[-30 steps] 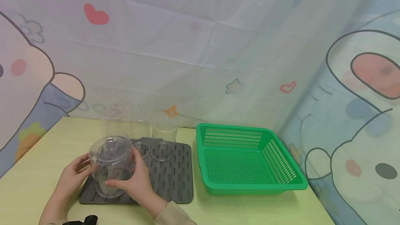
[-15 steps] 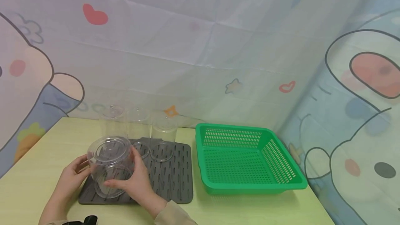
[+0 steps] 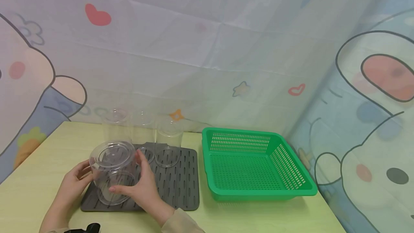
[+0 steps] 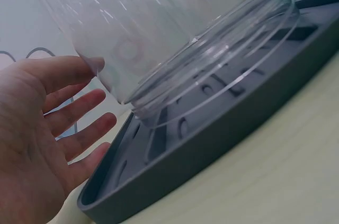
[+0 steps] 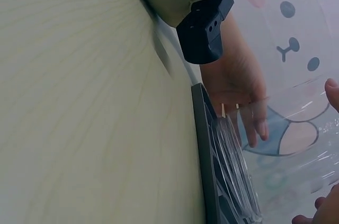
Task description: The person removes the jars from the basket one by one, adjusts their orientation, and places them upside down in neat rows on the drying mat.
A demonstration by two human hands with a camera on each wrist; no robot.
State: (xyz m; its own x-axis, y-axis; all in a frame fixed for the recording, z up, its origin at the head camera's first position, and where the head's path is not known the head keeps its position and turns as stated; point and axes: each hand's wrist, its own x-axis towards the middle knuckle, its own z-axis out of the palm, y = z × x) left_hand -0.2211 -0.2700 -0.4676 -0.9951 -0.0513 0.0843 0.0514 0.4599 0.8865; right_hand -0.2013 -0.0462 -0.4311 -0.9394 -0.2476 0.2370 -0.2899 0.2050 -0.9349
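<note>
A clear plastic jar (image 3: 112, 175) stands upright at the front left of a dark grey slotted mat (image 3: 185, 190), its ridged rim end down. My right hand (image 3: 143, 188) holds it from the right, thumb on the near side and fingers toward the far side. On its left is my left hand (image 3: 72, 184); in the left wrist view one fingertip of that hand (image 4: 32, 144) touches the jar wall (image 4: 159, 28), while the other fingers are spread loosely. Only the fingertips of my right hand (image 5: 328, 211) show at the right wrist view's edge.
Behind the held jar, three similar clear jars stand in a row at the back of the mat, the rightmost jar (image 3: 169, 141) among them. A green perforated basket (image 3: 258, 193) sits right of the mat on the pale table (image 3: 245, 218). A printed curtain (image 3: 194, 46) hangs behind.
The view has shifted very slightly. Both hands stay around the jar in the same place, and nothing else has visibly moved.
</note>
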